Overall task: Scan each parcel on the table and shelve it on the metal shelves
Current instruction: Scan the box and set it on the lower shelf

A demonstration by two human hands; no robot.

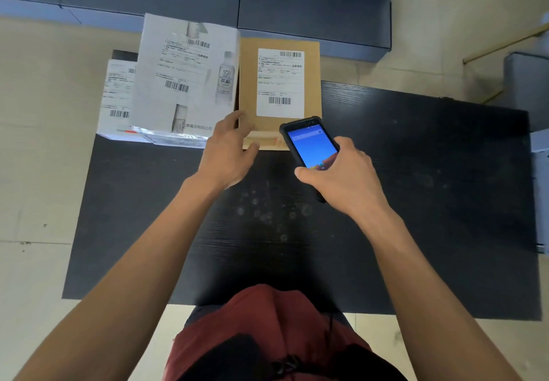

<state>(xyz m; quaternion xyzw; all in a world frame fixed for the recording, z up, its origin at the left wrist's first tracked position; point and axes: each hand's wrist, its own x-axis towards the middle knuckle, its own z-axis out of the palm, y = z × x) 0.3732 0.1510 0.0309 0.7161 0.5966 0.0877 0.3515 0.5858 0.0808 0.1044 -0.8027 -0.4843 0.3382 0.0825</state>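
Note:
Three parcels stand at the far left of the black table [416, 202]. A brown cardboard box [249, 89] with a white shipping label is on the right. Beside it stands a taller white box [184, 77] printed with bottles, and a small white box [117, 98] sits at the far left. My left hand [228, 154] touches the near left corner of the brown box, thumb against its front edge. My right hand [341, 175] grips a black handheld scanner [312, 146] with a lit blue screen, held just in front of the brown box's label.
Grey metal shelves [312, 9] run across the far side beyond the table. Another grey unit [525, 89] stands at the right edge. Beige floor surrounds the table. My red shorts show at the bottom of the view.

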